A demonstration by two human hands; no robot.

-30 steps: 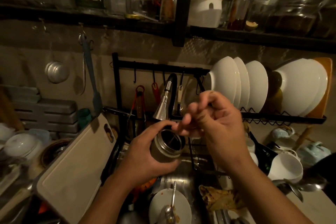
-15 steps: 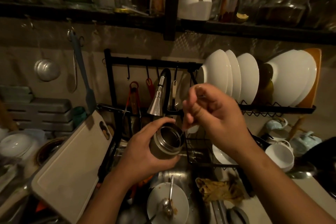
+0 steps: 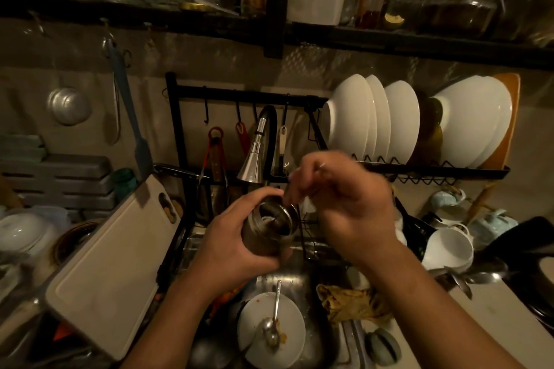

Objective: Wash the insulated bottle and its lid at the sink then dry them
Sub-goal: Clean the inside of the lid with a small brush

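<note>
A short stainless-steel insulated bottle (image 3: 263, 237) is held over the sink (image 3: 281, 278), its open mouth tilted up just below the faucet head (image 3: 254, 159). My left hand (image 3: 230, 252) grips the bottle's body from the left. My right hand (image 3: 344, 204) is motion-blurred at the bottle's right rim, fingers curled and pinching a thin tool (image 3: 292, 208) that reaches into the mouth. I cannot tell what the tool is. Something pale shows inside the bottle. No lid is in view.
A dirty white plate with a spoon (image 3: 269, 329) lies in the sink, and a crumpled yellow cloth (image 3: 350, 302) lies on its right edge. A white cutting board (image 3: 114, 263) leans at the left. White bowls (image 3: 374, 120) stand in the rack behind, with mugs (image 3: 446, 249) below it.
My right hand has dropped from above the bottle to its right rim. The bottle stays in my left hand under the faucet, and the view has shifted slightly.
</note>
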